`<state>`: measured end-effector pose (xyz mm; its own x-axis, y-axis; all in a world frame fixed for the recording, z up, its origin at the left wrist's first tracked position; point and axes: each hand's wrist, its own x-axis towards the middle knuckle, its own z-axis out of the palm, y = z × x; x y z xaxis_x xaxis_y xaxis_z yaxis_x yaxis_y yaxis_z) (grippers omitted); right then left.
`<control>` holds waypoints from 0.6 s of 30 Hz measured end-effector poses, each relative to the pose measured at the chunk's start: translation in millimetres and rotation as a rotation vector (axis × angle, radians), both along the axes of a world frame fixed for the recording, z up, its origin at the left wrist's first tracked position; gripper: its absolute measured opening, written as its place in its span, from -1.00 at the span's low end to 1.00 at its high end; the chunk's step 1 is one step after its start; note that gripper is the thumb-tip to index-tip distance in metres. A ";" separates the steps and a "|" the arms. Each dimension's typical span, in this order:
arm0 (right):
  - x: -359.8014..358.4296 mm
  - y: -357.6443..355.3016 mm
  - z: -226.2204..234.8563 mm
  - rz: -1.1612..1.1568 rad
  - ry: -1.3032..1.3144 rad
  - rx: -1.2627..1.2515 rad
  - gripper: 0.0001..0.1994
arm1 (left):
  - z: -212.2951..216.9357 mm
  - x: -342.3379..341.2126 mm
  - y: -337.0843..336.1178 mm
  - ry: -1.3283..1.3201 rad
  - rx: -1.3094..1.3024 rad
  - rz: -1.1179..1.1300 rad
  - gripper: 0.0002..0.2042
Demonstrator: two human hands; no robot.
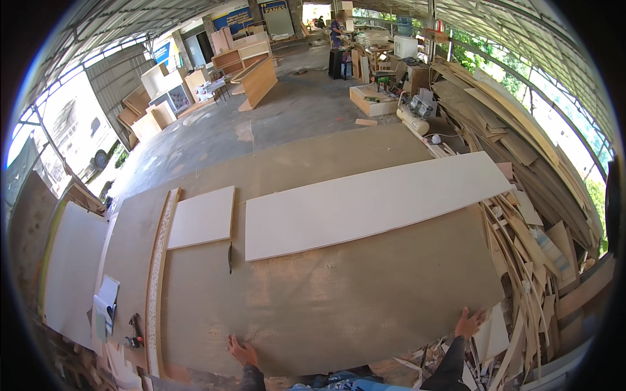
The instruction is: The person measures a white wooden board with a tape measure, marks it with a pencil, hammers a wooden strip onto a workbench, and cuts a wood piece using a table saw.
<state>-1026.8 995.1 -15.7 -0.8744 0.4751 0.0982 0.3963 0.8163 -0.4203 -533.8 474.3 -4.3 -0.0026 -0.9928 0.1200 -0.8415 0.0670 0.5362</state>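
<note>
Looking down from head height, a big brown sheet of board (313, 306) is seen lying flat across a work surface, filling most of the view. Both hands are placed on its near edge. The left hand (242, 352) is laid flat on the board nr the bottom centre, fingers spread apart, nothing gripped. The right hand (469, 323) is set at the board's near right corner, fingers open & splayed over the edge; whether the edge is actually clasped can't be told.

On top of the brown sheet, a long white panel (372, 202) is laid at a slant, running from the middle out past the right side. Just left of it, apart by a narrow gap, a smaller white panel (202, 217) is laid. A long thin wood strip (158, 274) is seen along the sheet's left side. A dark pencil-like item (229, 257) lies btwn the two white panels, near their lower edges.

Offcuts & bent strips (521, 247) are heaped at right. A small red-handled tool (135, 331) lies far left.
</note>
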 end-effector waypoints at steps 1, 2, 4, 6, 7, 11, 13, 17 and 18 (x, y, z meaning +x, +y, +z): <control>-9.1 13.0 -6.5 -0.128 -0.006 -0.090 -0.28 | 0.7 -4.9 0.5 -0.007 0.025 0.028 -0.46; -16.1 22.8 -16.6 -0.255 -0.019 -0.183 -0.26 | 3.9 -7.6 -0.8 -0.020 0.045 0.058 -0.46; -36.9 58.1 -54.5 -0.127 0.201 -0.765 -0.25 | -1.5 -17.5 -2.7 -0.035 0.068 0.076 -0.46; -52.1 69.1 -85.9 -0.076 0.371 -1.055 -0.25 | -0.5 -26.0 -2.0 -0.046 0.113 0.095 -0.45; -55.5 68.9 -91.1 -0.100 0.435 -1.051 -0.25 | 4.3 -31.0 -1.8 -0.048 0.151 0.103 -0.44; -47.7 38.8 -85.5 -0.387 0.193 -0.851 -0.25 | 3.7 -7.8 -13.0 -0.091 0.123 0.190 -0.44; -38.9 22.1 -63.4 -0.397 0.183 -0.798 -0.26 | 7.1 1.0 -18.3 -0.078 0.116 0.194 -0.44; -38.1 23.0 -30.2 -0.463 0.165 -0.667 -0.20 | 28.5 -20.3 -26.7 -0.048 0.157 0.255 -0.43; -38.1 24.0 -26.6 -0.462 0.097 -0.624 -0.20 | 29.5 -20.3 -34.1 -0.042 0.139 0.253 -0.43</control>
